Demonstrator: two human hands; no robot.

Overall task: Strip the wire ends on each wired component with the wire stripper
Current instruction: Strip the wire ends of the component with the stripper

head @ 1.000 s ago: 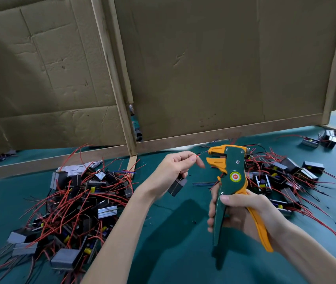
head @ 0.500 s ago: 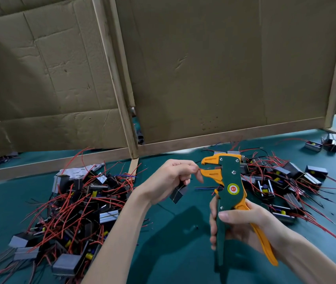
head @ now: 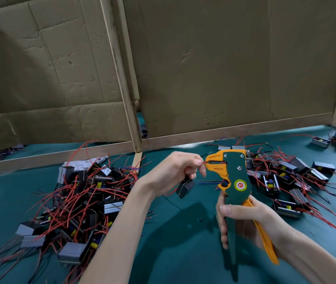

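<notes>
Green-and-orange wire stripper [head: 237, 182] is held upright over the teal worktop [head: 183, 255], head up, nose pointing left. Grip: right hand [head: 245, 222] low on both handles, fingers [head: 223, 232] curled round the green handle, orange handle against the palm side. Handles look partly apart. Can't tell whether the nose is clamped on the wire.

Just left of the stripper's nose: left hand [head: 174, 173], thumb and forefinger pinching a red wire [head: 206, 162] whose end sits in the slot of the orange nose. The other fingers of that hand are curled in. The wired component [head: 185, 188], a small black block, hangs under that hand, left of and a bit below the stripper's head, clear of the worktop.

Left of the stripper, well apart: a big heap [head: 81, 201] of the same blocks, black and grey, tangled in red wires, some yellow parts showing.

Right of the stripper, just behind its head: a second heap [head: 282, 179], red and dark wires trailing toward the near right. Farther right of the stripper, near the worktop's edge: two more blocks [head: 331, 140] on their own.

Thin blue wires [head: 208, 182] lie on the worktop just left of the stripper's neck.

Behind the stripper: brown cardboard panels [head: 224, 68] standing on edge, framed with wooden strips [head: 122, 78], a narrow gap between the two panels.
</notes>
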